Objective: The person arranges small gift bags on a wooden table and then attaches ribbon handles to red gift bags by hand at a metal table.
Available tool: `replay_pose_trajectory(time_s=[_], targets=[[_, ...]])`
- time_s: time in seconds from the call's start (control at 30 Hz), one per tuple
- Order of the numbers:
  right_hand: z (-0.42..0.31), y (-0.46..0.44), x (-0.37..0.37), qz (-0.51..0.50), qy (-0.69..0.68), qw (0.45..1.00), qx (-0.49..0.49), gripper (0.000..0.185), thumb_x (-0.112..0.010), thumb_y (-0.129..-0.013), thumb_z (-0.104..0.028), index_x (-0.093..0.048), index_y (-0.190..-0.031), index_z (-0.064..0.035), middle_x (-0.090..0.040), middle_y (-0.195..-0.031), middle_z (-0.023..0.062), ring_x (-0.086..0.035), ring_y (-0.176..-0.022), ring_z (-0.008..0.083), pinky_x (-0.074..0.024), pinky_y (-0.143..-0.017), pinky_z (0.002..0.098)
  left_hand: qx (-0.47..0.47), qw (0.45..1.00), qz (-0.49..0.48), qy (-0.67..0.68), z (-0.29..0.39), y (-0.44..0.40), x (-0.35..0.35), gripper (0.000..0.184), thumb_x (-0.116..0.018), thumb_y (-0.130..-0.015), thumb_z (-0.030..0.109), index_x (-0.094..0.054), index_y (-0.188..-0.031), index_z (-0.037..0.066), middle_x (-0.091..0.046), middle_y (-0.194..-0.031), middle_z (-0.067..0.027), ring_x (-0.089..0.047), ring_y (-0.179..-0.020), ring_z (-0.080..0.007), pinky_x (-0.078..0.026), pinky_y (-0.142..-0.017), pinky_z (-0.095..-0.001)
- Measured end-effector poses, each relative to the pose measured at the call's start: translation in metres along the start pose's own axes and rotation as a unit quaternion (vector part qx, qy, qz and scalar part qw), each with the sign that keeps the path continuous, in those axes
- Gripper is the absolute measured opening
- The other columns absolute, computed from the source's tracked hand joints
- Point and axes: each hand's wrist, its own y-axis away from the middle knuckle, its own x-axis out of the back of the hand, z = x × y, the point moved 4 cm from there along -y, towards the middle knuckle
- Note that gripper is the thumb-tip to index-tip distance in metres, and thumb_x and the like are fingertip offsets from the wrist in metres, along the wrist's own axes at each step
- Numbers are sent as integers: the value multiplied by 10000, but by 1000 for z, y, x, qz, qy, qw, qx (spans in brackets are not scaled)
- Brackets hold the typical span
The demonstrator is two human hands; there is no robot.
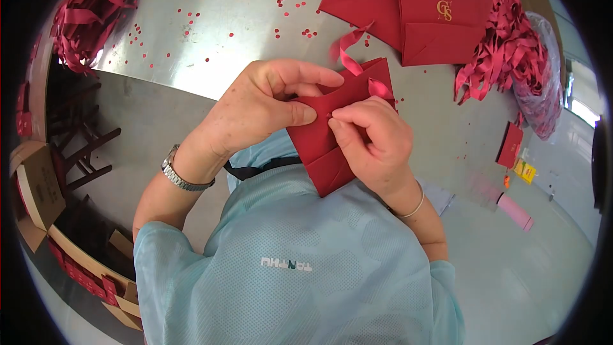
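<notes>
A red paper bag (pixel 322 144) is held up in front of my body, its mouth toward the table. My left hand (pixel 268 102) grips the bag's near wall at the rim, thumb outside and fingers curled over the opening. My right hand (pixel 373 137) is closed in a pinch against the same wall, on a tiny red bit that looks like the end of a ribbon. A loop of pink-red ribbon (pixel 349 61) rises from the bag's mouth, partly blurred. More of it shows above my right knuckles.
Flat red bags (pixel 440 19) with gold letters lie at the back of the metal table (pixel 191 76). Ribbon bundles (pixel 504 45) lie at right and far left. Small red paper dots are scattered about. A pink cylinder (pixel 514 211) is at right; cardboard boxes (pixel 39 185) and dark stools (pixel 89 147) are at left.
</notes>
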Motion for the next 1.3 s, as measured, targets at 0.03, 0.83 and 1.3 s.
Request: replay_pose_trajectory(time_s=[0.03,0.83,1.3], targets=[[1,0,0,-3,-5,1000,-24,130,-715,-736,30,-636,-820,-29,-629,-724,70,-584,-618,223,-464,-578,321,-2,1000,5,-20,1,0,-1,467,-621,-762,-171,-623,-1201,-10,-679,-930,-20,-610,-798,-54,-488,-669,-180],[-5,-19,2,-92,-37,955,-281,244,-652,-793,28,-534,-1002,-17,-627,-680,64,-584,-622,136,-470,-586,271,-62,987,29,-146,12,0,-9,240,-666,-771,-100,-710,-995,-24,-709,-899,-82,-650,-820,-109,-551,-735,-247],[1,6,-1,42,47,995,-79,199,-735,-771,-12,-646,-947,-31,-658,-791,92,-626,-691,233,-503,-613,324,1,970,69,-232,21,10,2,315,-682,-787,-34,-640,-1099,-34,-674,-871,-68,-620,-804,-120,-528,-741,-258]])
